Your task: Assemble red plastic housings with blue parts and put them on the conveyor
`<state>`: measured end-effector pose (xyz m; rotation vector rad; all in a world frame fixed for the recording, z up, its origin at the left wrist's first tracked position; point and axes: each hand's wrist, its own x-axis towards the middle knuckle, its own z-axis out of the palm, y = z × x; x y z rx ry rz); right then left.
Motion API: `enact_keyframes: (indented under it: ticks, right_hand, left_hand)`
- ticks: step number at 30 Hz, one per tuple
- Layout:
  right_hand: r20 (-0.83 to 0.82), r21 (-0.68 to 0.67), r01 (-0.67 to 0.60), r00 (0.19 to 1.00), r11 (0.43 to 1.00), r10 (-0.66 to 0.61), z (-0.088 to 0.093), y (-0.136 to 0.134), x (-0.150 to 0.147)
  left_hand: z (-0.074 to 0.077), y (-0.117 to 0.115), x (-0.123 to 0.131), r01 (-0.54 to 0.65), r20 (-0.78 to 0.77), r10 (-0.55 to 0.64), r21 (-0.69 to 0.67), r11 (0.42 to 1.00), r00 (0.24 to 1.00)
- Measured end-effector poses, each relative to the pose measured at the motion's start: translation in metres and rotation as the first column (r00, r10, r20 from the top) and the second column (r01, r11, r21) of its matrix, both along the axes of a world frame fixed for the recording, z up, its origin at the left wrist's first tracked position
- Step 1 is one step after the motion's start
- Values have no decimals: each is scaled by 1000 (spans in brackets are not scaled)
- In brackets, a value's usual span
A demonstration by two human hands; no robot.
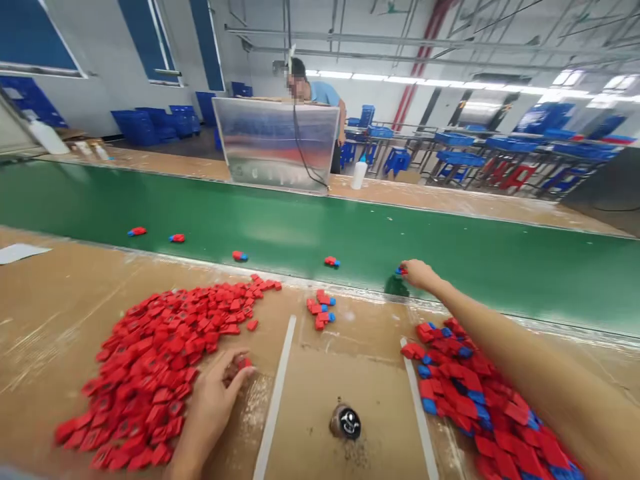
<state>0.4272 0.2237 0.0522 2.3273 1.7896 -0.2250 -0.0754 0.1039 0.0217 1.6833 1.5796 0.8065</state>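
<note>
My left hand (216,395) is beside a heap of small red plastic pieces (155,353), thumb and fingers closed on one red plastic piece (244,363). Out over the green belt (280,227), my right hand (421,275) pinches a small red-and-blue plastic part (401,271); a dark reflection shows on the belt below it. Several like parts lie spaced along the belt, among them a red-and-blue part (332,262). On the near table, a small cluster of red-and-blue parts (321,309) sits by the belt's edge. Under my right forearm spreads a pile of red-and-blue parts (465,387).
A small round pot of black, shiny stuff (349,423) stands between two pale tape strips on the table. Across the belt are a clear panel (280,143), a white squeeze bottle (359,173) and a person in a blue shirt (323,93). Blue bins and stools stand behind.
</note>
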Motion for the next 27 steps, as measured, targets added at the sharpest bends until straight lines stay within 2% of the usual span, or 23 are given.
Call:
enact_keyframes:
  ticks: [3,7,12,15,17,20,24,27]
  right_hand:
    - [0,-18,-163,987,986,163,5,-30,-18]
    - [-42,-42,-340,940,940,338,0,-85,-62]
    - [-61,56,-417,905,907,420,-14,-135,-112]
    - [-69,167,-379,916,910,394,-19,-147,-123]
    - [-94,228,-336,926,914,365,-21,-151,-124]
    - [-150,301,-287,927,909,342,-24,-155,-120]
    - [-219,381,-241,914,893,340,-22,-165,-119]
    - [-269,419,-222,896,881,353,-10,-185,-128]
  left_hand:
    - [6,-22,9,2,139,-1,-7,1000,990]
    - [9,-46,18,12,224,-18,26,1000,975]
    - [2,-66,19,88,278,-77,-28,996,958]
    - [-3,-74,20,91,133,-88,-19,996,987]
    - [-3,-77,23,70,-50,-67,64,995,997]
    - [-2,-74,27,97,-286,-34,206,974,958]
    - [-7,-71,33,181,-391,-65,268,946,918]
    - [-17,-75,35,201,-415,-71,280,939,907]
